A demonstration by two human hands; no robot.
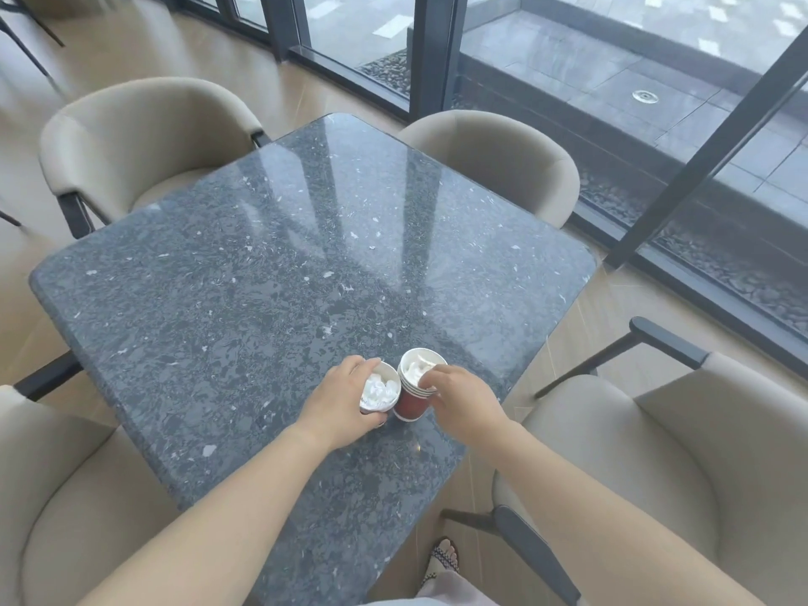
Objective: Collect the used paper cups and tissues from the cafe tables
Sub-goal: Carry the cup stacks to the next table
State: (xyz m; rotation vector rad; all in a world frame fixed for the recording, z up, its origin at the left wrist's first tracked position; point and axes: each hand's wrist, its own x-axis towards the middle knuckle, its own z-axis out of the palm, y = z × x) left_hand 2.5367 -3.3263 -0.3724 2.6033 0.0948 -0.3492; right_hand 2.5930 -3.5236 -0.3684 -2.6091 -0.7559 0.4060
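Paper cups: two lots side by side near the table's near corner, touching or almost so, hard to tell which.
Single cup point(369, 406): on the left, tipped toward the camera, white inside, packed with crumpled white tissues point(379, 392); base hidden behind the hand, so resting or lifted cannot be told.
Cup stack point(411, 402): on the right, red-walled, several rims nested one inside another, base on the stone, leaning a little to the right; white tissue wad point(415, 368) in the topmost cup.
Left hand point(339, 402): wrapped round the single cup from its left side, fingers curled against the wall.
Right hand point(459, 398): curled at the stack's upper right, fingertips gripping the top rim.
Table point(262, 277): dark grey speckled stone, glossy, rounded corners, window reflections across the top.
Chairs: four beige tub seats on dark frames — far left point(144, 137), far right point(503, 164), near right point(656, 452), near left point(65, 496).
Glass wall point(437, 50): dark-framed, along the far and right sides — grey paving beyond.
Floor point(590, 325): pale planks.
Foot point(444, 559): in a patterned sandal, beside the table's near corner.
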